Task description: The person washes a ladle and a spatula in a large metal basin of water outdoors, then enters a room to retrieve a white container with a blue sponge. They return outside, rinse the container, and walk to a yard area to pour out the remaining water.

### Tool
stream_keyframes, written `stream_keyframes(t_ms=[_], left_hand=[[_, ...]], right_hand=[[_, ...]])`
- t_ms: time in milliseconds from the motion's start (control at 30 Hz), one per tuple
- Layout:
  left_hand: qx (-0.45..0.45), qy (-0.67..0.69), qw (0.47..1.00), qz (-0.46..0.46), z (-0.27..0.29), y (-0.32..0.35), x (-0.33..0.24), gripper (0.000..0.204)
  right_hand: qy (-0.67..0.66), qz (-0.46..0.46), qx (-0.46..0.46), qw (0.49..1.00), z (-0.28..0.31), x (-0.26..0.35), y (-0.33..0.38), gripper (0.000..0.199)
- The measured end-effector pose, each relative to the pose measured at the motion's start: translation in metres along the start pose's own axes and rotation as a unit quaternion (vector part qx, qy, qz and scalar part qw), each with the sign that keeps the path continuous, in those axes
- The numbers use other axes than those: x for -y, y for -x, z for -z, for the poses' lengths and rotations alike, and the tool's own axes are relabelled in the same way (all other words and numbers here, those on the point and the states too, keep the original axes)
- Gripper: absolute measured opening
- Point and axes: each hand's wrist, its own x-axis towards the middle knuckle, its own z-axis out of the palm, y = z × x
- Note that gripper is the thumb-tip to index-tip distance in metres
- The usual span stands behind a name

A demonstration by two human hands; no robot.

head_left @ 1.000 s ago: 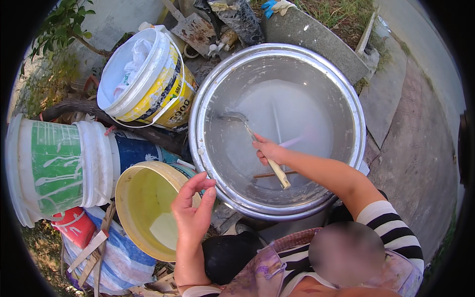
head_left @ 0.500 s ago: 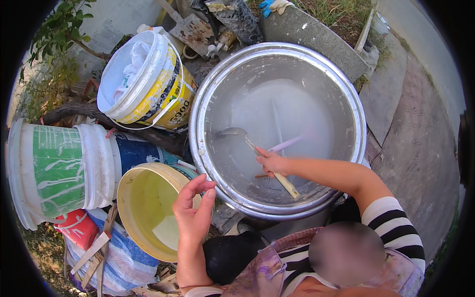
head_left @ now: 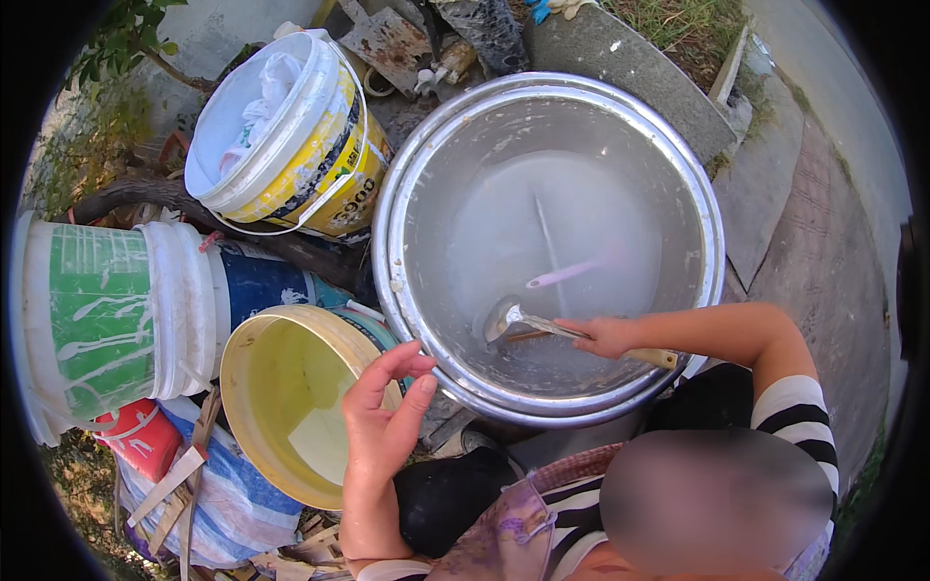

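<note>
My right hand point(head_left: 610, 337) is closed around the handle of a metal ladle point(head_left: 502, 318). The ladle's bowl is at the near side of a wide steel pot point(head_left: 668, 174), in cloudy whitish liquid point(head_left: 504, 223). A pale pink handle point(head_left: 562, 274) lies aslant in that liquid, its far end lost to sight. A thin pale bar point(head_left: 548, 232) also shows there, and a brown stick point(head_left: 528, 335) lies beside the ladle. My left hand point(head_left: 383, 407) is raised at the pot's near left rim, empty, its thumb and bent fingers apart.
Left of the pot stands a cream bucket point(head_left: 232, 407) of yellowish liquid. Behind it are a yellow-and-white bucket point(head_left: 310, 184) with a plastic bag inside and a green-and-white bucket point(head_left: 102, 310) on its side. A grey slab point(head_left: 630, 73) leans beyond the pot.
My right hand has moved right and slightly nearer, drawing the ladle from the pot's left side toward its near middle. The left hand keeps almost the same place and shape.
</note>
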Motion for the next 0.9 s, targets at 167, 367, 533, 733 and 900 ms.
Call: stream_keyframes(t_ms=[167,367,533,733,900], left_hand=[[0.03,-0.005,1.0,0.009,-0.006,-0.002,-0.002,0.033],[0.031,-0.013,0.999,0.012,-0.012,-0.003,-0.001,0.033],[0.037,-0.022,0.999,0.003,-0.014,-0.002,-0.002,0.033],[0.059,-0.026,0.998,0.023,-0.017,-0.008,0.0,0.032],[0.079,-0.031,0.996,0.038,-0.018,-0.009,0.001,0.032]], right_hand=[[-0.166,0.036,-0.124,0.978,0.015,0.022,-0.059,0.055],[-0.046,0.096,-0.275,0.955,0.029,0.031,-0.087,0.052],[-0.118,-0.031,-0.106,0.987,0.02,0.037,-0.055,0.052],[0.048,0.032,-0.038,0.998,0.009,0.014,0.014,0.051],[0.182,-0.018,0.035,0.983,0.03,-0.002,0.061,0.05]])
